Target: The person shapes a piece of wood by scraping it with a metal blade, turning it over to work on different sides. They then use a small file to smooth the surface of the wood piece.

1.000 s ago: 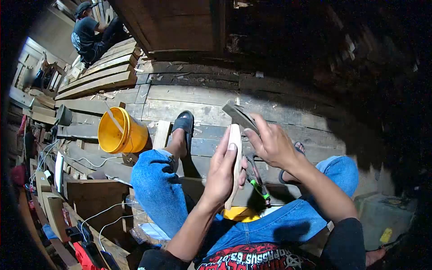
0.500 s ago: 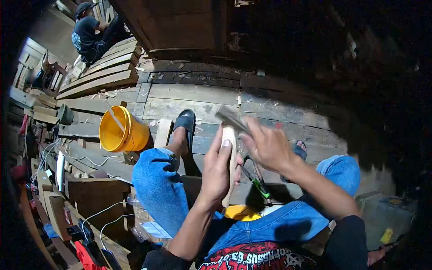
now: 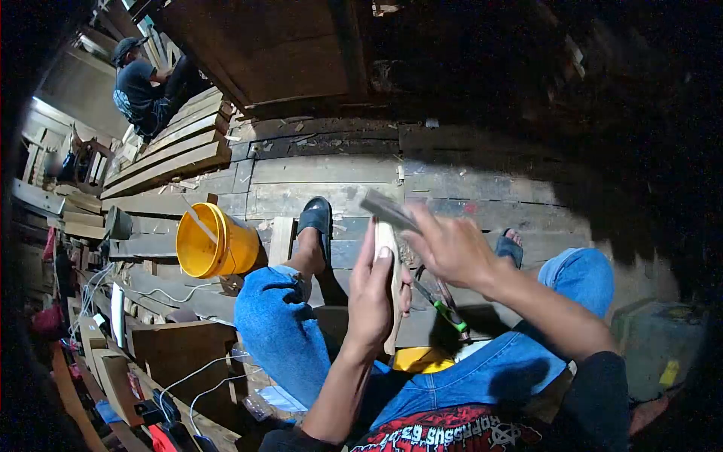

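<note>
My left hand is closed around a long, narrow piece of pale wood, holding it roughly upright between my knees with the thumb along its face. Closed and somewhat blurred, my right hand grips a flat grey bar that looks like a file. The file lies slantwise across the wood's upper end; whether it touches is hard to make out. Below my right hand is a tool with a green and black handle. Part of something yellow shows beneath the wood, near my lap.
A yellow bucket with a stick in it stands left of my foot. Stacked planks lie at the far left, where another person sits. Cables and wood offcuts crowd the left side. A greenish-grey container stands at the right.
My view has shifted, so the bucket, knees and floor sit slightly lower and further right. Both hands keep their holds, with the file still across the wood's top.
</note>
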Demonstrator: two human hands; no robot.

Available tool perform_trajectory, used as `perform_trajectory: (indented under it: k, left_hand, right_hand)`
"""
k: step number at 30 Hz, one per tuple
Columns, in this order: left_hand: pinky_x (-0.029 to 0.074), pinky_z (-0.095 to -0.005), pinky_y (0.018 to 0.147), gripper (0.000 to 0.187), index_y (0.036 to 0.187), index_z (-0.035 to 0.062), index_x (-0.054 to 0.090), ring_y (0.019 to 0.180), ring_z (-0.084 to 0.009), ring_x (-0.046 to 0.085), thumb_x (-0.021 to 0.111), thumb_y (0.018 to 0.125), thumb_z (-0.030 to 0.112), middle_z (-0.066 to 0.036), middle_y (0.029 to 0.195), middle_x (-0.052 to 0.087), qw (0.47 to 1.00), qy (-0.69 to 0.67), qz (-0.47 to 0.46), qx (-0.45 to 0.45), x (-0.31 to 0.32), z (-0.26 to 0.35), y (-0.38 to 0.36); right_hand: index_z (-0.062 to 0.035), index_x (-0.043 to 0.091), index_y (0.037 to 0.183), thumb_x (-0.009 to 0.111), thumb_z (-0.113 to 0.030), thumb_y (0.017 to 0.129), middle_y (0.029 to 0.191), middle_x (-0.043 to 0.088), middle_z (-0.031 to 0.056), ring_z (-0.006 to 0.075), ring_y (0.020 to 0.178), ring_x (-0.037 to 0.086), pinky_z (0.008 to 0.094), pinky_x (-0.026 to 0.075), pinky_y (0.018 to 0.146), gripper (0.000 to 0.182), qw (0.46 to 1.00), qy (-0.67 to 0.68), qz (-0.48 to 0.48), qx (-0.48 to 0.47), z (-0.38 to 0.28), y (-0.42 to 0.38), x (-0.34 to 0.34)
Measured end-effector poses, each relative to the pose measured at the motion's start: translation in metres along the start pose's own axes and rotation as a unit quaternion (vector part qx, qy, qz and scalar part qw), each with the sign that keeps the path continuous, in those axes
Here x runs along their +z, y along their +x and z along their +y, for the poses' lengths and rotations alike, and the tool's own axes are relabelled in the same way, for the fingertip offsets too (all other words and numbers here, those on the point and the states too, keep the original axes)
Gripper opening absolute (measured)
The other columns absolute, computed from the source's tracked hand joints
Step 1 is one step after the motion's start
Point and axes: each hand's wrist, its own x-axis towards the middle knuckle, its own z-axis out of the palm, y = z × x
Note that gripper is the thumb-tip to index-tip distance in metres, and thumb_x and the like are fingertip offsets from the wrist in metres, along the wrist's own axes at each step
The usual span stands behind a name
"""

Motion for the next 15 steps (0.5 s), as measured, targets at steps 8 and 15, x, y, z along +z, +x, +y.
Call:
perform_trajectory:
  k: [8, 15]
  left_hand:
    - [0.038, -0.0217, 0.041, 0.062, 0.165, 0.0162, 0.019, 0.045, -0.0101, 0.045, 0.041, 0.108, 0.028, -0.007, 0.075, 0.055, 0.993, -0.061, -0.086, -0.060, -0.005, 0.022, -0.011]
    - [0.040, -0.0225, 0.042, 0.058, 0.158, 0.0098, 0.030, 0.045, -0.0123, 0.047, 0.045, 0.107, 0.033, -0.008, 0.075, 0.058, 0.999, 0.000, -0.047, 0.008, 0.007, 0.028, -0.012]
  right_hand:
    - [-0.0035, 0.049, 0.128, 0.055, -0.032, 0.104, 0.078, 0.068, 0.0290, 0.0517, 0.074, 0.067, 0.0609, 0.051, 0.062, 0.037, 0.997, 0.058, 0.024, 0.039, -0.006, -0.002, -0.018]
    - [-0.0013, 0.052, 0.130, 0.059, -0.033, 0.103, 0.086, 0.069, 0.0273, 0.0496, 0.081, 0.069, 0.0559, 0.052, 0.069, 0.042, 0.985, 0.115, 0.129, 0.021, 0.014, 0.011, -0.039]
